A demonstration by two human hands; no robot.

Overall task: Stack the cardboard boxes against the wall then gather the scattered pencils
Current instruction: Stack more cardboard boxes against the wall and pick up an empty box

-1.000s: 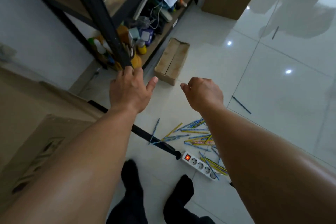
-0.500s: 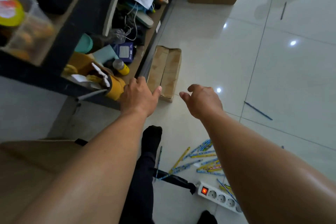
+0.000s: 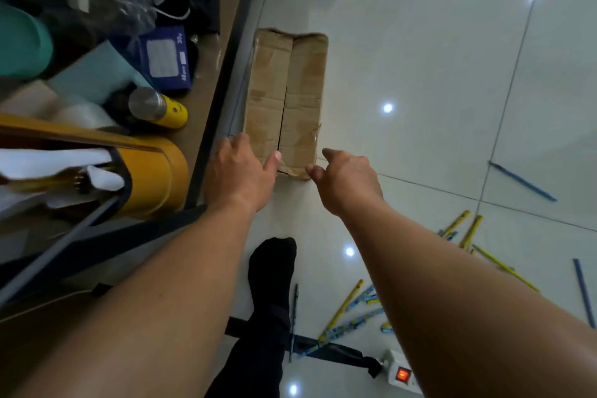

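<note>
A long brown cardboard box [image 3: 287,90] lies on the white floor beside the shelf unit, its top flaps closed with a slit down the middle. My left hand [image 3: 240,171] reaches over its near left corner, thumb on the flap edge, fingers relaxed. At the near right corner hovers my right hand [image 3: 347,179] with loosely curled fingers, holding nothing. Several yellow and blue pencils [image 3: 352,310] lie scattered on the floor behind my arms, and a single blue pencil [image 3: 521,181] lies apart at the right.
A black metal shelf unit [image 3: 223,81] crammed with bottles, tape rolls and cables stands at the left. My black-socked foot [image 3: 274,271] is planted below the box. A white power strip [image 3: 400,373] with a lit red switch and its black cable lies at the bottom.
I have stepped closer to the box. Both hands moved forward and down until they reached its near end, and the pencils slid toward the bottom right of the view.
</note>
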